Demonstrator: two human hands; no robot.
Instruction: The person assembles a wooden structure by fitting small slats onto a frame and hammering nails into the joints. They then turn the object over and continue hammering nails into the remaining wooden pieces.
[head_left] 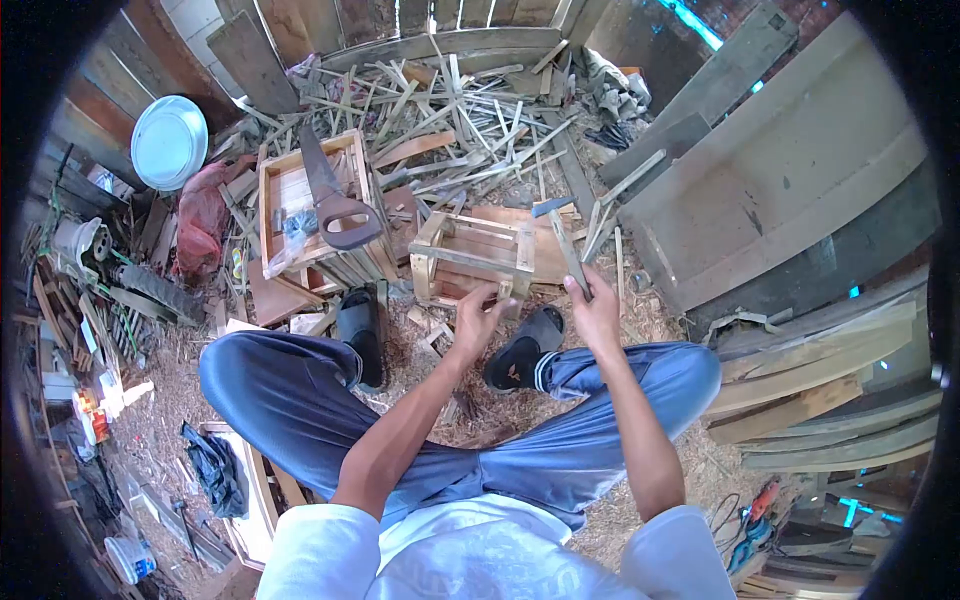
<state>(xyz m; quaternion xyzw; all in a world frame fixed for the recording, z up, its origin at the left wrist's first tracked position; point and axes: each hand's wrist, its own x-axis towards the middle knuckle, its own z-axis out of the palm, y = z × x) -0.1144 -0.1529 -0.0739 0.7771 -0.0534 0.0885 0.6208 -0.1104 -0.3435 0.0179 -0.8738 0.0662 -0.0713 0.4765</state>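
My right hand (597, 312) is closed round the handle of a hammer (568, 245), its head raised beyond the hand, to the right of a small wooden frame (470, 262). The frame is built of pale slats and stands on the ground between my feet. At its near right corner is my left hand (482, 322), thumb and fingers pinched together against the wood. What the pinch holds is too small to make out.
A handsaw (328, 190) lies across a wooden box (270, 215) holding a plastic bag (298, 228). Scrap sticks (470, 130) pile up behind. Boards (780, 180) lean at the right. A white basin (169, 142) stands at the left, a power tool (755, 530) lower right.
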